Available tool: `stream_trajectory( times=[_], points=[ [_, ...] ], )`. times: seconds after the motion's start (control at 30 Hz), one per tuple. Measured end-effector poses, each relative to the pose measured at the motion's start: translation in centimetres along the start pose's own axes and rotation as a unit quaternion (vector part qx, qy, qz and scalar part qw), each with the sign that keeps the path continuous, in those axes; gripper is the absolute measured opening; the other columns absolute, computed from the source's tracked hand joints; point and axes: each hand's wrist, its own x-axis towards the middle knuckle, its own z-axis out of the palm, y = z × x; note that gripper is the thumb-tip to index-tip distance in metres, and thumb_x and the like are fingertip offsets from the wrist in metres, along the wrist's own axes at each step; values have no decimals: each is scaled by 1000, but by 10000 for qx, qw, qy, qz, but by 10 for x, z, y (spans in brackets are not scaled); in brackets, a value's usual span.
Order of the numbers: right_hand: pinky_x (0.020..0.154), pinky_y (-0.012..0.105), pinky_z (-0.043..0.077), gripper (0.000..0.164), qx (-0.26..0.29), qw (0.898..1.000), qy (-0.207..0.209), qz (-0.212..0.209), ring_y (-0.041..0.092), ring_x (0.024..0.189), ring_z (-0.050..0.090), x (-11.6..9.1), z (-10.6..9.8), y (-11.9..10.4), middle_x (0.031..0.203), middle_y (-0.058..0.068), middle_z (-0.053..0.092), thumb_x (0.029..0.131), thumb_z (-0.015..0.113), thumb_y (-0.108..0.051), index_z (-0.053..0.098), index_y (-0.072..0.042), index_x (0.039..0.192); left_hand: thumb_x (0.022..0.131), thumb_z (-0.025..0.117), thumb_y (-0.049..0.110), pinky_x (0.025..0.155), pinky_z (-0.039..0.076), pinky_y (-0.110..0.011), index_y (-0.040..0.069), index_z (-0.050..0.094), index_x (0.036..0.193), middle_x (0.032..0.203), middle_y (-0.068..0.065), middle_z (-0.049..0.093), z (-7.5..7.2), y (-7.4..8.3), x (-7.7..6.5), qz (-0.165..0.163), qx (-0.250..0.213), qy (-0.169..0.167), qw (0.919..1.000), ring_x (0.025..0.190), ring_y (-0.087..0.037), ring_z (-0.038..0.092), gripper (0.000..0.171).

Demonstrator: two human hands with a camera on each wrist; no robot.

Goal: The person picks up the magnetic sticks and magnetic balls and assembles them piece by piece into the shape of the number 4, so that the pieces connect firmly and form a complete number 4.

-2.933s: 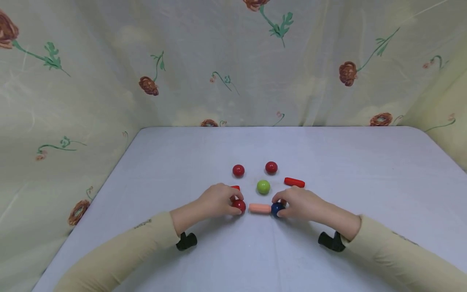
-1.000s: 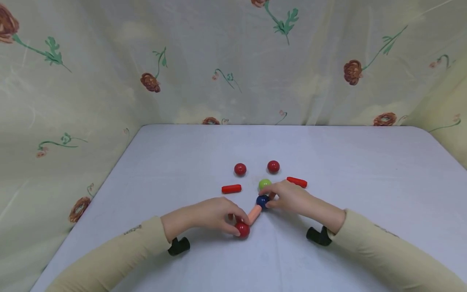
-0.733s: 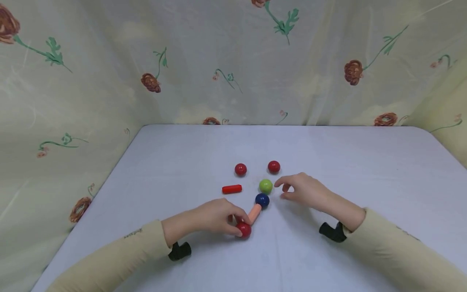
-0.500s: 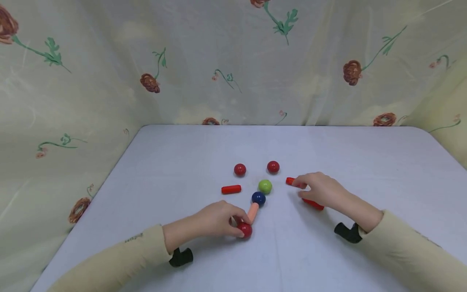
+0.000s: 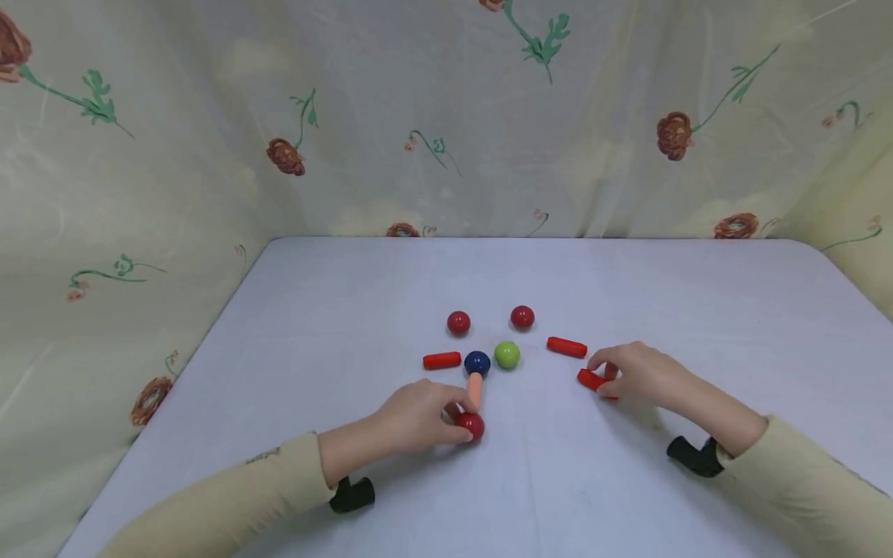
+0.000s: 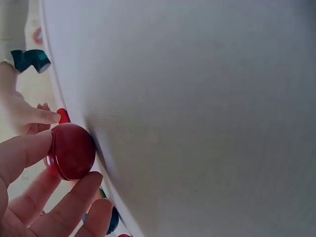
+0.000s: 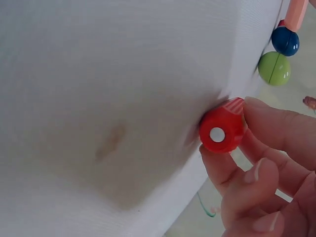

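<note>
My left hand (image 5: 422,416) pinches a red ball (image 5: 472,427) between thumb and fingers at the near middle of the table. From that ball a salmon-pink rod (image 5: 475,390) runs away from me to a dark blue ball (image 5: 477,363), all in one line. My right hand (image 5: 647,378) pinches a short red rod (image 5: 591,380) on the right; in the right wrist view its end (image 7: 220,132) shows a pale round dot. Just right of the blue ball sits a green ball (image 5: 507,355); whether they touch, I cannot tell.
A second red rod (image 5: 567,347) lies beyond my right hand, and another red rod (image 5: 442,361) lies left of the blue ball. Two red balls, one left (image 5: 458,323) and one right (image 5: 522,317), stand farther back on the white table (image 5: 363,287). A flowered curtain hangs behind.
My right hand let go of the blue ball, moved right and took hold of the near red rod. My left hand swung the joined ball and rod line round, bringing the blue ball leftward.
</note>
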Motion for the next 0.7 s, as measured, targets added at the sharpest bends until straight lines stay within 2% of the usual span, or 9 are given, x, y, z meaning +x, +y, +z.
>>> stream_trajectory(
  times=[0.3,0.5,0.7],
  points=[
    [64,33,49,30,23,9999,46,-93,19,75,54,0,1,2,86,7,62,77,70,-10,63,-4,105,76,74,23,57,45,-17,18,66,101,83,6,66,1,-2,10,-88,17,295,9995,70,-4,57,27],
    [65,32,49,29,49,10000,0,-31,18,75,54,0,1,-1,87,7,62,78,69,-8,62,-4,105,76,74,24,56,46,-19,19,67,102,83,6,65,0,-4,15,-254,-165,234,9993,71,-6,57,28],
    [64,32,49,27,40,9999,4,-95,17,75,53,0,2,-1,86,6,62,78,69,-7,63,-4,104,76,74,24,56,46,-19,19,67,103,81,7,65,-1,-4,16,-285,-171,192,9993,71,-7,56,29]
  ],
)
